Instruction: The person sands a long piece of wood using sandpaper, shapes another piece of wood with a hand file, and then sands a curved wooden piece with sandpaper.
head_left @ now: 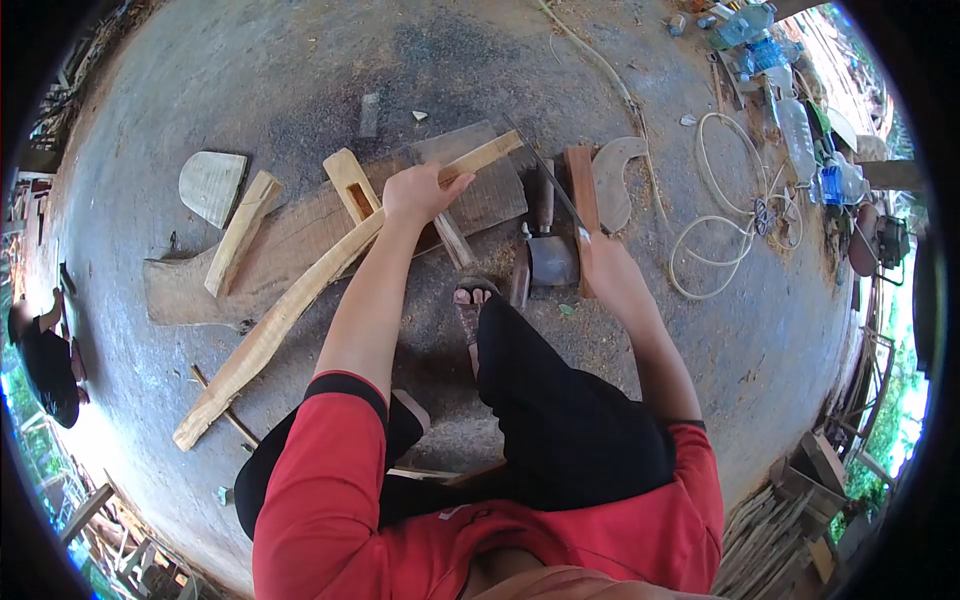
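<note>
My left hand (420, 192) is closed round the upper part of a long, curved, pale wooden piece (290, 300), which slants across a thick plank (200, 275). My right hand (608, 270) is closed on the near end of a long, thin, dark blade (556, 180); its handle is hidden in my fist, and I cannot tell whether it has teeth. The blade's far part lies close to the wood's upper end; contact is unclear. Beside my right hand lie a reddish wooden block (581, 185) and a broad, dark metal tool head (553, 262).
A slotted wood piece (352, 185), a short pale bar (240, 235) and a rounded board (212, 187) lie left. A hook-shaped board (617, 180) and a coiled hose (690, 245) are right, near plastic bottles (795, 135). Another person (45, 350) is at far left.
</note>
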A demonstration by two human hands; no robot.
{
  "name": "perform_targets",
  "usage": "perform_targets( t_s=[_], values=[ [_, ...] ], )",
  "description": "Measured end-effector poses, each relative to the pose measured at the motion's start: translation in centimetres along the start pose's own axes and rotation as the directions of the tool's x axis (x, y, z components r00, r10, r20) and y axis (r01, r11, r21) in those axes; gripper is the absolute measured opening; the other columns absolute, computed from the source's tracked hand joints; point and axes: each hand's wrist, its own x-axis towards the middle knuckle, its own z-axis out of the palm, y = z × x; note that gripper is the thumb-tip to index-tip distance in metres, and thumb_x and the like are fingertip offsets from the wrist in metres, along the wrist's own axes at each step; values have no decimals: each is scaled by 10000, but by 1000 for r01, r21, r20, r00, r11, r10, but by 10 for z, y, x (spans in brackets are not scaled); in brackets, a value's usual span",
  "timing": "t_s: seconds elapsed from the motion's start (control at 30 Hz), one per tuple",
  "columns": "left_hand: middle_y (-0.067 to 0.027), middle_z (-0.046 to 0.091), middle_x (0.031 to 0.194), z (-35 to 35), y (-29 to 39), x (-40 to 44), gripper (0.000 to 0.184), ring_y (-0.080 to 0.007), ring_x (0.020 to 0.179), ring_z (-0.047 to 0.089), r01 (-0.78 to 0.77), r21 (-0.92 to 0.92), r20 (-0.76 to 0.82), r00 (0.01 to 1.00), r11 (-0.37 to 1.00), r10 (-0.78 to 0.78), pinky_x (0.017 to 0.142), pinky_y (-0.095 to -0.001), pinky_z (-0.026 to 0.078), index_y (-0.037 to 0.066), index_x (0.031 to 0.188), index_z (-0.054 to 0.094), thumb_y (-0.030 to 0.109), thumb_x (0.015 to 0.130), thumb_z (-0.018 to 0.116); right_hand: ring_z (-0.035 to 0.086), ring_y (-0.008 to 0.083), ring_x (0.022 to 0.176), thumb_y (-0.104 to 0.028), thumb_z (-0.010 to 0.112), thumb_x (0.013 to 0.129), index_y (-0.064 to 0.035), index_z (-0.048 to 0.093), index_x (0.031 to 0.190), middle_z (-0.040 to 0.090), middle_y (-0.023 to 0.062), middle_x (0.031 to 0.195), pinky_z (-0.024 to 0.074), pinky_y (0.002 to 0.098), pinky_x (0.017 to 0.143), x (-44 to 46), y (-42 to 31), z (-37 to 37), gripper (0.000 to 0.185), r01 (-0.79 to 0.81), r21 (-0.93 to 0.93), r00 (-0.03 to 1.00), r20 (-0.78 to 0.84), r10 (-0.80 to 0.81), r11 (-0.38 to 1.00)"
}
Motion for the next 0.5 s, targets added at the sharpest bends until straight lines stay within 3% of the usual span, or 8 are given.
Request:
perform_targets(
  t_s=[0.07,0.13,0.23,0.3,0.43,0.5],
  values=[
    [-164,643,834,5,-4,1,701,-313,825,622,-17,6,-19,1000,1000,17,704,-403,493,60,914,604,708,751,392,571,431,787,-201,395,864,21,508,850,589,267,792,440,517,703,37,-13,8,249,73,29,997,-42,-71,997],
    [-162,643,832,6,-4,2,700,-310,824,622,-29,6,-39,999,1000,29,702,-403,493,61,916,605,707,753,390,576,423,794,-180,405,853,34,510,844,592,268,807,452,505,708,90,-21,24,239,251,28,965,-89,-248,968],
    [-159,644,829,4,-1,-1,700,-301,823,624,-35,12,-32,999,999,35,706,-399,493,60,928,602,703,758,387,579,419,793,-169,407,850,38,508,844,595,263,822,458,502,706,128,-41,31,231,241,60,968,-82,-236,969],
    [-161,644,848,1,0,0,706,-304,838,621,-9,22,-5,1000,1000,10,717,-401,492,57,936,602,705,758,385,574,428,786,-177,405,852,27,503,851,596,256,801,452,511,693,121,-42,33,227,225,65,963,-167,-212,972],
    [-164,642,867,3,0,2,722,-307,855,618,-8,14,1,1000,1000,8,729,-399,491,57,939,603,716,752,375,567,438,763,-205,393,872,2,495,864,588,258,771,444,520,674,47,-9,33,231,130,68,985,-127,-120,989],
    [-133,652,833,5,-2,2,734,-269,826,631,-8,31,-52,999,999,9,712,-386,497,57,870,639,727,744,366,563,447,757,-220,383,883,-4,490,871,587,260,779,441,522,669,6,14,32,241,70,32,995,-75,-68,997]
  ],
)
